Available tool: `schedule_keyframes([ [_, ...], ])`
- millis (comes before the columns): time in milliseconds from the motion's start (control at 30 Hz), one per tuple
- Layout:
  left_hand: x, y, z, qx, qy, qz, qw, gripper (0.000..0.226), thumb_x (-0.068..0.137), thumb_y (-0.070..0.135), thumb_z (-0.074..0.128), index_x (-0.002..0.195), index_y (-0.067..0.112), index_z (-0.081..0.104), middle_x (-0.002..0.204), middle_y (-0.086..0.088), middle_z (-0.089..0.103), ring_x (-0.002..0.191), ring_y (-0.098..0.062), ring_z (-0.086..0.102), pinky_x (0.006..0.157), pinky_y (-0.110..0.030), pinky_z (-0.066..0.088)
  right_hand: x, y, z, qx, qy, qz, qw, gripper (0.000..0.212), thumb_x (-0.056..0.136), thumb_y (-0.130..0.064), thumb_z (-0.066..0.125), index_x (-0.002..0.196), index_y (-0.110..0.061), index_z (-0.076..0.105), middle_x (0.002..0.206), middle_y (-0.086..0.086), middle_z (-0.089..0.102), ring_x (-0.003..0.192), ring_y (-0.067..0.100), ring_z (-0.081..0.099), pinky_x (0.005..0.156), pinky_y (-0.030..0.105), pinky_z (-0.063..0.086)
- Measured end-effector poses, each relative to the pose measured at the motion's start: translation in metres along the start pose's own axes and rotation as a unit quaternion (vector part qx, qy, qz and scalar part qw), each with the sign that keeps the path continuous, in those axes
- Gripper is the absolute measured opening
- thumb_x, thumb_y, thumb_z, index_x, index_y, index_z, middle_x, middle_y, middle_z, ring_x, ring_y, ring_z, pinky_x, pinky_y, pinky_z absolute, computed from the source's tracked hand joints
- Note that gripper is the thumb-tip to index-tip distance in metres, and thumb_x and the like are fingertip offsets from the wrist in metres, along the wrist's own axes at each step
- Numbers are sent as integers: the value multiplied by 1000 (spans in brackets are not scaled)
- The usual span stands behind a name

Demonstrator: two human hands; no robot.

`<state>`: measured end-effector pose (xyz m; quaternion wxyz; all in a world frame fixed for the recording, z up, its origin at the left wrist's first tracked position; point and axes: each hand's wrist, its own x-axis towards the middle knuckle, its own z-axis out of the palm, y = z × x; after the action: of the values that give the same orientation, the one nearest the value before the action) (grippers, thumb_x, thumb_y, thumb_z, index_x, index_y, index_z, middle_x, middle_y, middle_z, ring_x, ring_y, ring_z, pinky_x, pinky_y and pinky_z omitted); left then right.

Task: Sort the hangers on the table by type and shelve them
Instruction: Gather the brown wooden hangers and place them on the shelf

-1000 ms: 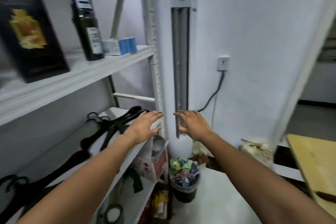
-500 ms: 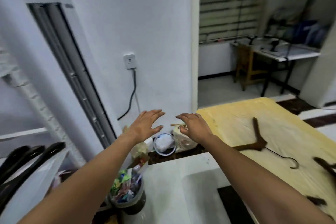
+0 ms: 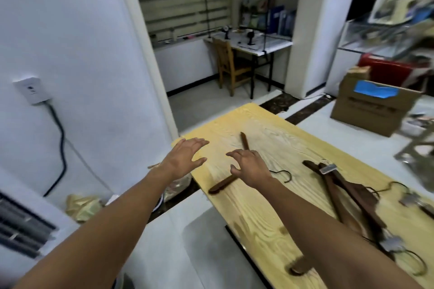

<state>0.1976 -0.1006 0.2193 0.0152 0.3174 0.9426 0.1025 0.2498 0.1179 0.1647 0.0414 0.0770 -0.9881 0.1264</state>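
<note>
A light wooden table (image 3: pixel 263 209) runs from the middle to the lower right. On it lies a dark brown wooden hanger (image 3: pixel 244 142) with a black hook, partly hidden under my right hand (image 3: pixel 250 168). Further right lies a pile of brown clip hangers (image 3: pixel 347 197) with metal clips. My left hand (image 3: pixel 184 159) hovers over the table's near left corner, fingers spread, holding nothing. My right hand hangs just above the single hanger, fingers apart and empty.
A white wall with a socket and black cable (image 3: pixel 60 145) stands on the left. A cardboard box (image 3: pixel 373 108) sits on the floor at the right. Behind the doorway are a wooden chair (image 3: pixel 231 65) and a white desk (image 3: pixel 258 43).
My view has swung right, from the shelf with black hangers to the table. Both hands stayed open and empty and now hover over the table.
</note>
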Motion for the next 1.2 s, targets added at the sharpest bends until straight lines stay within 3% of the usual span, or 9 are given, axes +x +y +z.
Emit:
schedule_keyframes([
  [500,144,59,78,21,-91,167,982,53,93,29,52,143,25,34,148,4,39,137,-16,33,117,-34,19,-51,127,12,4,-21,218,976,46,95,-33,45,140,-24,42,141,2,47,128,23,44,106,38,28],
  [633,183,47,102,13,-127,183,975,53,94,27,52,143,26,34,147,3,39,136,-20,31,114,-33,25,-38,143,26,3,-21,257,966,46,95,-34,45,139,-24,43,141,1,48,128,23,43,106,37,28],
  [867,249,15,137,38,-204,225,952,55,95,23,50,146,23,29,151,0,33,139,-20,27,117,-32,17,8,164,48,16,-38,309,950,47,94,-32,46,140,-24,41,142,1,46,129,23,41,108,36,26],
  [1200,320,-22,205,102,-291,287,907,66,91,28,58,147,21,24,151,0,29,139,-21,26,115,-28,17,47,195,76,31,-67,357,931,47,95,-31,48,141,-25,40,143,0,44,131,22,39,108,35,23],
])
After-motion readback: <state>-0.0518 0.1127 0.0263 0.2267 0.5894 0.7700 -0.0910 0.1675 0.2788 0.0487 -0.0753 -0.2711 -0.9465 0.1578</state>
